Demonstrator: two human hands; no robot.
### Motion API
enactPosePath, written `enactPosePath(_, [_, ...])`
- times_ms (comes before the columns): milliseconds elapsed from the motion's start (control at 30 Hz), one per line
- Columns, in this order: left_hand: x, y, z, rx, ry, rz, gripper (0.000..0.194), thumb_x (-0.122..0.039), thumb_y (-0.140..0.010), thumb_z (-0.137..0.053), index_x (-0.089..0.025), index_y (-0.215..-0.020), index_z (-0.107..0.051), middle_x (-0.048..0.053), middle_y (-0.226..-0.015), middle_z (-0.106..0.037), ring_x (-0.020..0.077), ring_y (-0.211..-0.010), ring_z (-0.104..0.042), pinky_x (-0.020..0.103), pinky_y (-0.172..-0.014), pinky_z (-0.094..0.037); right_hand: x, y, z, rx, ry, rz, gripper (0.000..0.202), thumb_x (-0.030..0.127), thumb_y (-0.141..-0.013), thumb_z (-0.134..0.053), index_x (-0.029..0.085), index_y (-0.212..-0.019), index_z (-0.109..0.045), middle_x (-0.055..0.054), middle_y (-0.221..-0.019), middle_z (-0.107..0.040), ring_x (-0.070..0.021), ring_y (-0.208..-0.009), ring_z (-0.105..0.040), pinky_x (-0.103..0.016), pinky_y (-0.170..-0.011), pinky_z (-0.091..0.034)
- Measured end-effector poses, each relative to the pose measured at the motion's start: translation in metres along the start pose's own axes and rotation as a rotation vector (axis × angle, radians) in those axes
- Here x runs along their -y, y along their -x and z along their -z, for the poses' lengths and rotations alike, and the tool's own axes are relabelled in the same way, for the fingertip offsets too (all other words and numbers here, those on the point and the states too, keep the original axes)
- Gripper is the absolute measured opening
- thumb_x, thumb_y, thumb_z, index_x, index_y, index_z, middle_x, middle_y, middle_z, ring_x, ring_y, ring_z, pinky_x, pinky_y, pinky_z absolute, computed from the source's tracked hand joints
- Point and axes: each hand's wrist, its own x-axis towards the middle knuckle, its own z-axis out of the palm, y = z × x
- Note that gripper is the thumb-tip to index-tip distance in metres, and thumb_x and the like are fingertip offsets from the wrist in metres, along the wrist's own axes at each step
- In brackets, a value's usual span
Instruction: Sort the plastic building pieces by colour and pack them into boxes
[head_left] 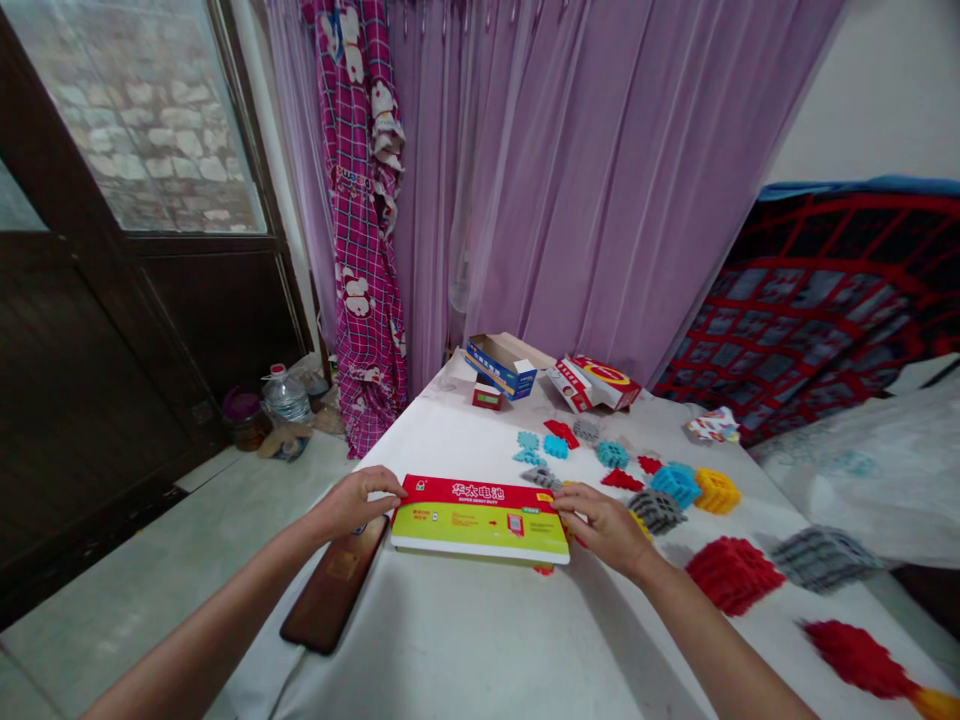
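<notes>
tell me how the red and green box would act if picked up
The red and green box would probably feel stiff: its printed face looks flat between the left hand and right hand. It seems cardboard, so likely light, though any contents are hidden. Straight edges make rolling unlikely.

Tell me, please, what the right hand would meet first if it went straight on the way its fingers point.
The red-and-green box: the fingers of the right hand already seem to be on its right end, though exact depth is unclear.

Fine print (459, 521) on the red-and-green box (480, 536) is unreadably small.
</notes>
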Motion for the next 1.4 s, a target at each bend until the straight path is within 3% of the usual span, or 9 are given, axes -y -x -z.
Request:
enactPosePath(200, [-0.002,0.025,-0.015,-0.003,-0.058,0.133,0.052,-0.05,-0.066,-0.072,-0.031,-0.114,-0.072,0.004,-0.118,-0.072,0.0265,-0.105,-0.065,0.032,-0.088,-0.05,0.022,0.011,0.001,0.03,-0.034,-0.116,0.031,0.037,-0.085,-0.056,0.026,-0.108,-0.074,-0.008,-0.111,-0.073,-0.025,-0.099,-0.068,-0.04,-0.09,-0.052])
enactPosePath(300, [0.001,0.034,-0.028,-0.06,-0.185,0.258,0.061,-0.05,-0.064,-0.071,-0.036,-0.124,-0.065,0.0,-0.114,-0.073,0.0254,-0.1,-0.067,0.03,-0.084,-0.049,0.033,0.016,-0.002,0.038,-0.06,-0.2,0.045,0.039,-0.079,-0.064,0.024,-0.121,-0.069,-0.008,-0.116,-0.072,-0.0266,-0.097,-0.068,-0.04,-0.088,-0.053])
enactPosePath(467, [-0.004,0.032,-0.036,-0.052,-0.311,0.266,0.06,-0.053,-0.073,-0.059,-0.032,-0.129,-0.062,0.0,-0.097,-0.075,0.0215,-0.078,-0.068,0.028,-0.072,-0.048,0.041,0.024,0.0,0.05,-0.028,-0.219,0.055,0.039,-0.073,-0.072,0.023,-0.125,-0.067,-0.01,-0.121,-0.07,-0.0285,-0.102,-0.066,-0.041,-0.093,-0.049])
enactPosePath(600, [-0.02,0.026,-0.031,0.034,-0.422,0.26,0.067,-0.053,-0.072,-0.062,-0.031,-0.134,-0.057,0.005,-0.118,-0.072,0.0284,-0.102,-0.067,0.032,-0.085,-0.047,0.049,0.027,0.008,0.169,0.075,-0.199,0.074,0.043,-0.068,-0.078,0.025,-0.137,-0.057,-0.011,-0.133,-0.062,-0.0306,-0.113,-0.062,-0.042,-0.097,-0.047])
enactPosePath(700, [-0.034,0.023,-0.029,0.077,-0.547,0.275,0.071,-0.051,-0.069,-0.067,-0.032,-0.136,-0.055,0.007,-0.13,-0.065,0.0337,-0.115,-0.062,0.037,-0.092,-0.045,0.055,0.025,0.011,0.211,0.204,-0.2,0.068,0.042,-0.072,-0.076,0.025,-0.135,-0.059,-0.012,-0.13,-0.064,-0.0316,-0.114,-0.062,-0.041,-0.095,-0.047])
enactPosePath(900, [-0.056,0.016,-0.026,0.15,-0.697,0.294,0.057,-0.052,-0.08,-0.056,-0.031,-0.133,-0.059,0.01,-0.123,-0.069,0.0345,-0.11,-0.065,0.038,-0.087,-0.046,0.063,0.016,0.011,0.219,0.362,-0.156,0.042,0.044,-0.081,-0.069,0.029,-0.121,-0.067,-0.008,-0.112,-0.073,-0.0265,-0.105,-0.066,-0.033,-0.089,-0.047])
enactPosePath(1067, [-0.069,0.013,-0.02,0.245,-0.816,0.274,0.055,-0.052,-0.088,-0.043,-0.029,-0.136,-0.056,0.01,-0.125,-0.068,0.0316,-0.111,-0.065,0.039,-0.089,-0.047,0.075,0.007,0.017,0.366,0.54,-0.205,0.037,0.044,-0.094,-0.051,0.023,-0.12,-0.065,-0.01,-0.114,-0.071,-0.0248,-0.105,-0.065,-0.034,-0.088,-0.047])
enactPosePath(1300, [-0.069,0.018,-0.026,0.27,-0.89,0.246,0.07,-0.05,-0.081,-0.061,-0.023,-0.143,-0.046,0.013,-0.134,-0.062,0.032,-0.119,-0.06,0.041,-0.097,-0.045,0.077,0.012,0.016,0.382,0.52,-0.187,0.072,0.06,-0.081,-0.064,0.02,-0.14,-0.049,-0.016,-0.125,-0.065,-0.0319,-0.11,-0.063,-0.041,-0.09,-0.047])
enactPosePath(1400, [-0.067,0.019,-0.028,0.257,-0.92,0.235,0.065,-0.048,-0.086,-0.056,-0.021,-0.144,-0.045,0.014,-0.129,-0.065,0.0323,-0.114,-0.063,0.043,-0.094,-0.046,0.076,0.013,0.013,0.382,0.547,-0.197,0.063,0.052,-0.086,-0.061,0.02,-0.14,-0.05,-0.016,-0.122,-0.066,-0.031,-0.108,-0.064,-0.04,-0.088,-0.047])
